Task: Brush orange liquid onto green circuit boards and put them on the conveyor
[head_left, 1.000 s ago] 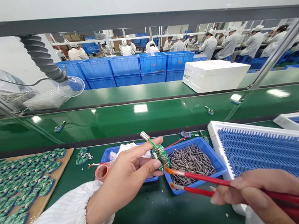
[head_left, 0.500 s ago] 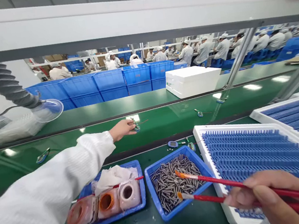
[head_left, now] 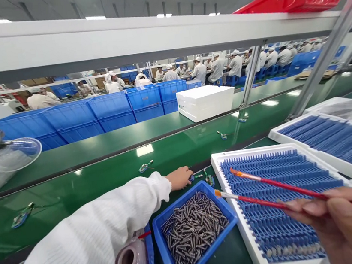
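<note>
My left hand (head_left: 179, 178) is closed over a small blue device (head_left: 191, 177) at the near edge of the belt, its fingers hiding most of it. A small green circuit board (head_left: 209, 179) with a thin wire lies just right of it. In my right hand (head_left: 342, 214), two red-handled brushes (head_left: 287, 188) are held side by side, their orange-stained tips over the tray's left part. Below my left hand stands a blue bin (head_left: 167, 261) full of metal screw-like parts (head_left: 195, 229). My left sleeve partly covers a blue tray with a stained bottle (head_left: 132, 259).
A white foam tray (head_left: 241, 231) with blue slotted rows lies under the brushes, and a second such tray (head_left: 280, 135) is farther right. Small boards (head_left: 144, 167) lie on the green belt (head_left: 110, 175). A white foam box (head_left: 206, 104) and a metal post (head_left: 249, 77) stand beyond.
My left hand has left a circuit board on the belt and moved nearer, onto the small blue device. The view has turned right. My right hand still holds both brushes.
</note>
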`<state>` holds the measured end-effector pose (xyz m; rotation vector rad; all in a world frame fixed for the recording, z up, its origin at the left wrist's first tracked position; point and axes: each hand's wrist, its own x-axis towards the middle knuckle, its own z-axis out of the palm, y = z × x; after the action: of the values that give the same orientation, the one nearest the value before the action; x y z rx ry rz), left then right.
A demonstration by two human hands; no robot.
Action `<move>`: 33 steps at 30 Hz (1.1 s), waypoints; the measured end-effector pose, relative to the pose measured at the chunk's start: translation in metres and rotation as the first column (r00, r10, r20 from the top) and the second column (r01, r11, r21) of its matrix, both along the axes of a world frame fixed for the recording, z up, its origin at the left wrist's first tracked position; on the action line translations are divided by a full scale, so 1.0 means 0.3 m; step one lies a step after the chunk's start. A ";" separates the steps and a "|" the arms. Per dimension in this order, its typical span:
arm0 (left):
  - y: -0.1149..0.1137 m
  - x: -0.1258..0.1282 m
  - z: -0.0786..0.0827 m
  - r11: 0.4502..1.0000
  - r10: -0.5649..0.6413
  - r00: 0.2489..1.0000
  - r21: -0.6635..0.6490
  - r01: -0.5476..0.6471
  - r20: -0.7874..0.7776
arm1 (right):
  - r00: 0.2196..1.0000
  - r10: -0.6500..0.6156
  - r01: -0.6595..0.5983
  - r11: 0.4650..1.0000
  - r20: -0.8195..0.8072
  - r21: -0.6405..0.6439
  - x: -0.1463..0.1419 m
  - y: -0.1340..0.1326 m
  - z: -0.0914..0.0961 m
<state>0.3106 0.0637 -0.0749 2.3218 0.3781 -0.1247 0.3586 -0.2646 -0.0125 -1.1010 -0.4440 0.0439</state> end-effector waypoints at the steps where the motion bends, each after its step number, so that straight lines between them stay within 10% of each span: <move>1: 0.008 -0.011 0.025 0.998 0.040 0.999 -0.055 -0.038 0.031 | 1.000 0.014 -0.013 1.000 -0.011 0.014 0.011 -0.001 0.002; 4: 0.032 -0.101 0.147 0.946 0.188 0.972 -0.293 -0.140 0.141 | 1.000 -0.001 0.003 0.997 -0.021 0.075 0.020 0.002 0.019; 9: -0.046 -0.363 0.340 0.708 0.413 0.879 -0.692 -0.143 0.240 | 0.996 -0.002 0.019 0.981 -0.088 0.194 -0.020 0.022 0.052; 18: -0.309 -0.611 0.400 0.341 0.408 0.899 -0.940 0.011 0.158 | 0.985 0.169 -0.172 0.961 0.032 0.215 -0.165 0.093 0.133; 33: -0.382 -0.651 0.404 0.312 0.428 0.890 -0.950 0.015 0.154 | 0.901 0.253 -0.304 0.948 0.352 0.095 -0.247 0.123 0.137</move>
<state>0.1152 -0.0508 0.0462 1.0235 0.2819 0.2174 0.2845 -0.2277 0.0286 -0.8916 -0.8991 0.0754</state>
